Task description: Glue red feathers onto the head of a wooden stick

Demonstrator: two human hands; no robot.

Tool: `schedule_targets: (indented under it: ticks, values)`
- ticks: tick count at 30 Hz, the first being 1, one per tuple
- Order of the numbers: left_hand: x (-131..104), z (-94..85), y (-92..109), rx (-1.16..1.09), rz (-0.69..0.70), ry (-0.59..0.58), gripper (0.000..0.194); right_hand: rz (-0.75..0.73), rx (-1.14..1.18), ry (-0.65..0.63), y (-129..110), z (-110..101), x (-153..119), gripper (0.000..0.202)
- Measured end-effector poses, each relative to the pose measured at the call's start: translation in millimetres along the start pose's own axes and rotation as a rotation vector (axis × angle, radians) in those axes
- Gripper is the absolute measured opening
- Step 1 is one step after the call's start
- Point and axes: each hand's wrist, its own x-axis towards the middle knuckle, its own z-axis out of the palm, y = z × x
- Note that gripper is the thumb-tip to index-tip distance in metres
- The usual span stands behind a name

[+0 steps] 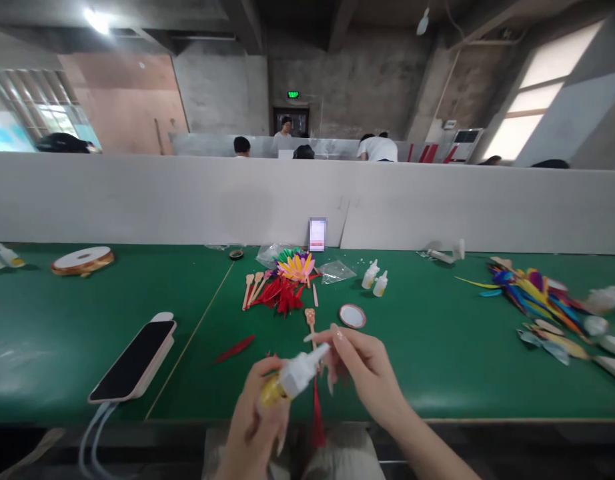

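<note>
My left hand point(257, 407) is wrapped around a small glue bottle point(295, 375) with a yellow label and a white nozzle, tilted up to the right. Close to the nozzle tip is my right hand point(360, 360), thumb and forefinger drawn together; whatever they may pinch is hidden. Beneath the hands lies a wooden stick point(310, 319) with a bear-shaped head, its lower part covered. A red feather-like strip point(317, 417) hangs below it, past the table's front edge. A separate red feather point(236, 349) rests to the left.
On the green table point(407, 360) lie red feathers point(285, 295), wooden sticks point(252, 288), two glue bottles point(380, 285), a round white lid point(352, 316) and a phone with cables point(135, 360). Colourful feathers point(537, 300) are at right. A white partition point(137, 200) stands behind.
</note>
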Motion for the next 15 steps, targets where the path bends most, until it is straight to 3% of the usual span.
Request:
schedule_targets:
  ticks: [2, 4, 7, 10, 15]
  values:
    - [10.2, -8.3, -3.7, -0.052, -0.053, 0.034, 0.034, 0.040, -0.131, 0.088, 38.9, 2.8, 1.8, 0.040]
    - [27.0, -16.5, -5.9, -0.064, -0.086, 0.165, 0.030, 0.003, -0.350, 0.099, 78.5, 6.0, 1.1, 0.039]
    - [56.9, -22.4, -5.6, -0.102, -0.117, 0.313, 0.030, -0.047, -0.628, -0.165, 123.8, 13.5, -7.1, 0.049]
    - [85.5, -14.9, -2.2, -0.127, -0.109, 0.299, 0.037, -0.010, -0.796, -0.255, 143.3, 23.5, -22.7, 0.053]
    - [125.4, 21.1, -1.7, -0.230, -0.027, 0.121, 0.032, -0.016, -0.864, -0.152, 141.7, 32.3, -47.7, 0.052]
